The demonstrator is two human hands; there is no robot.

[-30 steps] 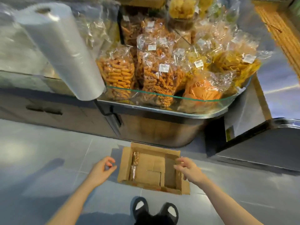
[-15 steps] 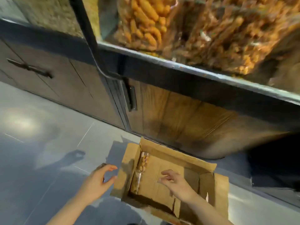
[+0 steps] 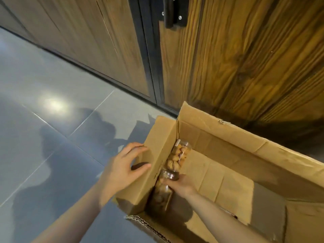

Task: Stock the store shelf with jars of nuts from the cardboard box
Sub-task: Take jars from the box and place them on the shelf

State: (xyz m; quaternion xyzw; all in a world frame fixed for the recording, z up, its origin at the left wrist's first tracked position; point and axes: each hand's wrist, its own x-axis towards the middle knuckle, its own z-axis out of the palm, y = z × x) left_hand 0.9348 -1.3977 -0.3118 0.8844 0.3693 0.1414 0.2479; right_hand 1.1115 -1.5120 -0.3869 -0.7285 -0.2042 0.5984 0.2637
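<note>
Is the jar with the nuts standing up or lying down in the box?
Lying down. The jar of nuts rests on its side on the floor of the cardboard box, along the left wall.

Both forearms bare, no sleeves; left hand (image 3: 121, 170) & right hand (image 3: 182, 185) ungloved

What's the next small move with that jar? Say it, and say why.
Probably lift the near jar straight up out of the cardboard box. The right hand already grips it, and the left hand presses the left flap outward, clearing its way.
</note>
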